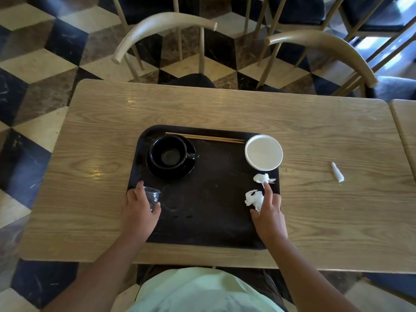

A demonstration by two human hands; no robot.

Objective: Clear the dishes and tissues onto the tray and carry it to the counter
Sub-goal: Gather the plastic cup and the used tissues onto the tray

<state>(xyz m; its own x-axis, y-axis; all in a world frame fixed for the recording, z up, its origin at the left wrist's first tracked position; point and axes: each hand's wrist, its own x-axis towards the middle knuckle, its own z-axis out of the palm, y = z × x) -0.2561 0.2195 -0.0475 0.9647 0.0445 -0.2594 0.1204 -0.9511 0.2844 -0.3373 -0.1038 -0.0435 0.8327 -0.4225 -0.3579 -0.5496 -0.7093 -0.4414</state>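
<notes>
One tissue scrap (337, 172) is not yet on the tray (207, 210): it lies on the worktop (315, 210), well out to the right of it, its long axis running roughly away from me. My right hand (269, 219) is the nearer one, so I judge the reach falls to it. That hand rests at the tray's right edge, fingers (267, 190) loosely spread between two crumpled tissues (255, 199), gripping nothing. My left hand (140, 210) curls around a clear plastic cup (154, 197) at the tray's left edge.
</notes>
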